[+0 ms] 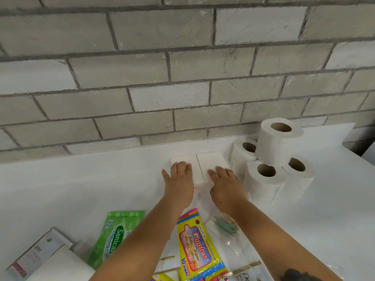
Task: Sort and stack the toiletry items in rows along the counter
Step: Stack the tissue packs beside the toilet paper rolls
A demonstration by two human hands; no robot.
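Two white tissue packs lie side by side on the white counter point(101, 179) near the wall. My left hand point(179, 179) rests flat on the left pack point(193, 165), thumb spread to the left. My right hand point(225, 183) presses flat on the right pack point(211, 159). To their right stand several toilet paper rolls point(263, 179), with one roll point(278, 141) stacked on top. Near the front edge lie a yellow Giggles wipes pack point(197, 248) and a green Sanicare wipes pack point(115, 236).
A grey brick wall point(182, 67) backs the counter. A white Dove box point(38, 254) lies at the front left. Clear plastic packets point(239, 250) and a Dove item point(243, 274) lie at the front right, partly under my arms.
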